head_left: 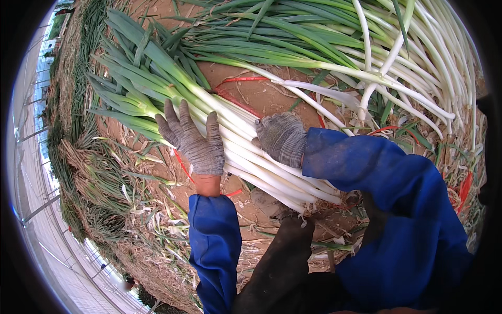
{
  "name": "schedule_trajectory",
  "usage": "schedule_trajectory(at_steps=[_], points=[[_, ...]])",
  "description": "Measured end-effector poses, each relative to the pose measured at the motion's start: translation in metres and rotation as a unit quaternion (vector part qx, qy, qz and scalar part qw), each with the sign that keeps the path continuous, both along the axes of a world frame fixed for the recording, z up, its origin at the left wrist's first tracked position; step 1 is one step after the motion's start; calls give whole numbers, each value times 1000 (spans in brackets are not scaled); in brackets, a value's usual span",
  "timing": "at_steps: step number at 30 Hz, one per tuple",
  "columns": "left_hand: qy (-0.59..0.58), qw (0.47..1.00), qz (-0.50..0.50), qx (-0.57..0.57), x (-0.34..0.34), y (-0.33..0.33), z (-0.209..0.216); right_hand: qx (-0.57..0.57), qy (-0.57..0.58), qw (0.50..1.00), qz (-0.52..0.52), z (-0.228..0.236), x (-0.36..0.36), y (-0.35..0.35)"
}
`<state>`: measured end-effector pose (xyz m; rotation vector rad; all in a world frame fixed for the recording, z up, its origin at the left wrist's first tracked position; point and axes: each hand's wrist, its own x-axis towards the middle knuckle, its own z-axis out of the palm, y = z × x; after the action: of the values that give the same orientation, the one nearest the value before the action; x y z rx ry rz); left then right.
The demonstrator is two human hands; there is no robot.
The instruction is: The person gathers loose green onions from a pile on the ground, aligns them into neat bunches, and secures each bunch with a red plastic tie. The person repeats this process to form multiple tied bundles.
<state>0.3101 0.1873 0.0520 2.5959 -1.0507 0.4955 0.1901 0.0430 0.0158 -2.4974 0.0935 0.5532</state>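
Note:
A bundle of long green onions (pixel 261 159) lies slantwise in front of me, its leaves at the upper left and its white root ends at the lower right. Gloved in grey, my left hand (pixel 196 138) rests with spread fingers on the stalks where green turns white. My right hand (pixel 282 138), in a matching glove, lies curled over the white part; what its closed fingers hold is hidden. A red strap (pixel 238 102) on the ground runs up to those fingers. Another piece of red strap (pixel 183 167) shows beside my left wrist.
A larger heap of loose green onions (pixel 418 68) spreads across the far side and right. Red strips (pixel 463 191) lie among husks at the right. Dry leaf scraps (pixel 157 220) litter the soil at the left, and a pale structure (pixel 42 209) curves along the left rim.

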Motion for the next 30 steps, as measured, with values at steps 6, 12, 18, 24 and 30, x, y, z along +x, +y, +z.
schedule_trajectory(at_steps=[6, 12, 18, 24, 30], points=[[9, 950, -173, 258, 52, -27, 17, 25, -19, 1000, -2, 1, -3, -7], [16, 963, -163, 213, 50, -13, 16, 38, -60, 997, -28, -16, -18, -7], [23, 977, -151, 150, 48, -4, 3, 89, -97, 989, -64, -25, -23, -9], [2, 983, -165, 75, 55, -9, -14, 219, -106, 954, -175, -41, -49, -3], [23, 987, -152, 54, 52, -7, -21, 207, -16, 967, -145, -54, -50, 8]])
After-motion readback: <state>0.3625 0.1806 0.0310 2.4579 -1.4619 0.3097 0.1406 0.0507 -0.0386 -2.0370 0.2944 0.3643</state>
